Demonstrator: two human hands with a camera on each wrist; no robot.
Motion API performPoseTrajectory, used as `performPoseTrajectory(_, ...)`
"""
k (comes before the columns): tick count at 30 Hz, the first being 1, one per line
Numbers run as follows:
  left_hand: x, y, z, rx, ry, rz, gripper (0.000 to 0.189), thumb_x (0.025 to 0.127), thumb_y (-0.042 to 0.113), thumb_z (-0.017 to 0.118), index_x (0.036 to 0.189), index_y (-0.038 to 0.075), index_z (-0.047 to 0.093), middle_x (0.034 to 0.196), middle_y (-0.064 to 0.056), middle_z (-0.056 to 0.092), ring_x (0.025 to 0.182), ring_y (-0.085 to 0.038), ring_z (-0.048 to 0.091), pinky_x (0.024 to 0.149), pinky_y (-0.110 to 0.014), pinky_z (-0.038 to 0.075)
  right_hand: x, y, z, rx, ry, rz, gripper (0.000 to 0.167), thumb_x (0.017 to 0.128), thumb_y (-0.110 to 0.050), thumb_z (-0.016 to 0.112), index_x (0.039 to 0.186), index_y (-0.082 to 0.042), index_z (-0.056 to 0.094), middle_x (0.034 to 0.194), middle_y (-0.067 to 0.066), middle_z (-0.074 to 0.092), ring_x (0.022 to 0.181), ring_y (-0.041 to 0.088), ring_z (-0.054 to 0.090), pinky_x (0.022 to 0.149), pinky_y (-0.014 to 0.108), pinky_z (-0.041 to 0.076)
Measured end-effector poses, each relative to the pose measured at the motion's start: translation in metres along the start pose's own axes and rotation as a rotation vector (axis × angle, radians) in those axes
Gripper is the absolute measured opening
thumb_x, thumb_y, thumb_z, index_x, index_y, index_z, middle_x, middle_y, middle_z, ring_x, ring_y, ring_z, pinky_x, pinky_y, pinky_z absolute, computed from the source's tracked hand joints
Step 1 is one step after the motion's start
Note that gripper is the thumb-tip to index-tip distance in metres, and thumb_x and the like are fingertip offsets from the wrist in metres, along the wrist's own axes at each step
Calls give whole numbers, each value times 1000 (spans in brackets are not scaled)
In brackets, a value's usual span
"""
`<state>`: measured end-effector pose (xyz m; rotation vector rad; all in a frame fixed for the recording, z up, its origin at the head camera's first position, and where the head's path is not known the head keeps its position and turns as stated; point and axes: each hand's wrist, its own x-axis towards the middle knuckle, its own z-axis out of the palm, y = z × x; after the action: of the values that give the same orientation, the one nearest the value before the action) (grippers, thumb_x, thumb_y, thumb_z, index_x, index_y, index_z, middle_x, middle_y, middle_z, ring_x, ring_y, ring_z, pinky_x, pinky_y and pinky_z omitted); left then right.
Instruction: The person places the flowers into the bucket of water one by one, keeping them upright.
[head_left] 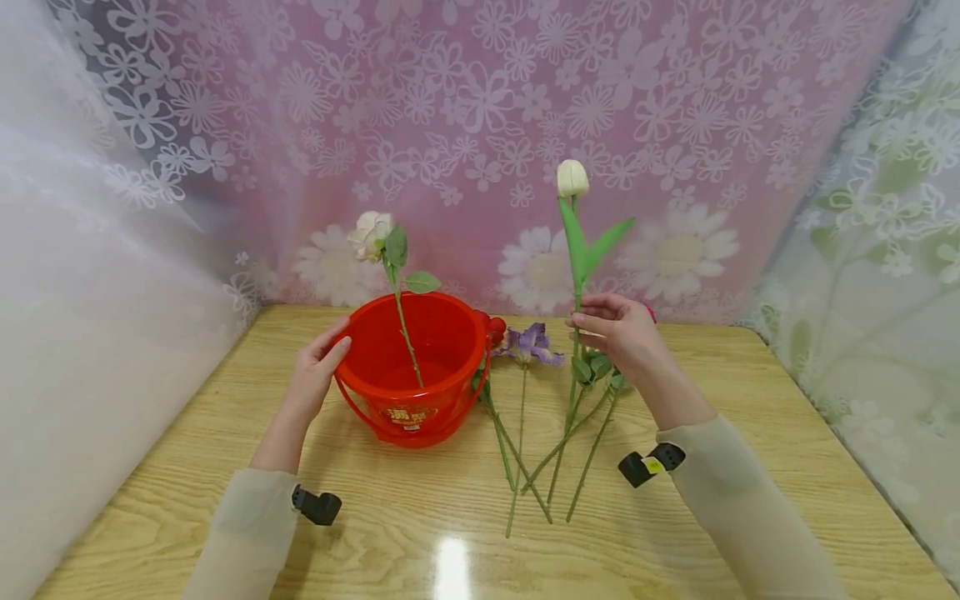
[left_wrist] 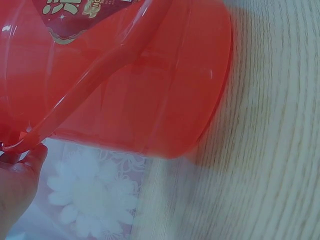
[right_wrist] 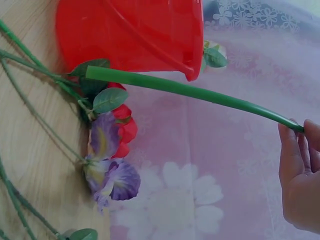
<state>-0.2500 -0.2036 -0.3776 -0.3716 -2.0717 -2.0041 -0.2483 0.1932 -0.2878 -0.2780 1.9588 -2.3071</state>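
A red plastic bucket [head_left: 411,400] stands on the table, tilted slightly in the head view. My left hand [head_left: 317,367] grips its rim at the left side; in the left wrist view the thumb lies beside the handle's [left_wrist: 85,87] end. Inside the bucket leans a pale rose [head_left: 372,235], its bloom above the rim. My right hand [head_left: 622,333] pinches the stem of a white tulip [head_left: 573,178] and holds it upright over the table. In the right wrist view the green tulip stem [right_wrist: 200,94] slants away from the fingertips, and its bloom is out of that view.
Right of the bucket lie a purple iris [head_left: 529,343], a red flower [head_left: 495,328] and several green stems [head_left: 592,458] that cross one another. Part of a pink flower [head_left: 650,312] shows behind my right hand. A floral curtain [head_left: 480,125] hangs along the table's [head_left: 375,533] back edge.
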Motion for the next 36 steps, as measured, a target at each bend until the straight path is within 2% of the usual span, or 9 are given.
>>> performPoseTrajectory(7, 0, 2, 0, -3, 3, -11, 44, 93, 11, 46, 132, -5, 36, 137, -19, 32, 124, -28, 31, 89, -21, 39, 6, -14, 13, 68, -11, -58, 16, 83, 1, 59, 98, -4, 54, 85, 4, 60, 79, 15, 61, 72, 27, 51)
performPoseTrajectory(14, 0, 2, 0, -4, 5, -15, 44, 93, 11, 46, 132, -5, 35, 137, -19, 31, 125, -27, 29, 88, -16, 39, 13, -26, 24, 178, -21, -124, 17, 81, 5, 59, 96, -1, 54, 84, 6, 59, 81, 17, 61, 77, 28, 49)
performPoseTrajectory(22, 0, 2, 0, -1, -3, -12, 45, 93, 11, 47, 133, -4, 35, 137, -18, 32, 125, -27, 30, 88, -16, 39, 22, -38, 41, 277, 7, -207, 16, 79, 8, 59, 94, 0, 56, 81, 9, 59, 81, 19, 62, 72, 26, 50)
performPoseTrajectory(28, 0, 2, 0, 4, 3, -10, 44, 92, 11, 47, 132, -4, 36, 137, -18, 32, 124, -27, 31, 86, -14, 39, 29, -44, 56, 349, 36, -252, 16, 77, 11, 60, 91, 2, 60, 78, 10, 61, 79, 21, 63, 76, 32, 50)
performPoseTrajectory(36, 0, 1, 0, 4, -4, -26, 45, 93, 12, 46, 134, -2, 35, 138, -17, 32, 124, -26, 31, 88, -15, 38, 38, -44, 81, 409, 23, -351, 19, 80, 15, 53, 83, -2, 61, 78, 10, 62, 74, 19, 62, 71, 30, 51)
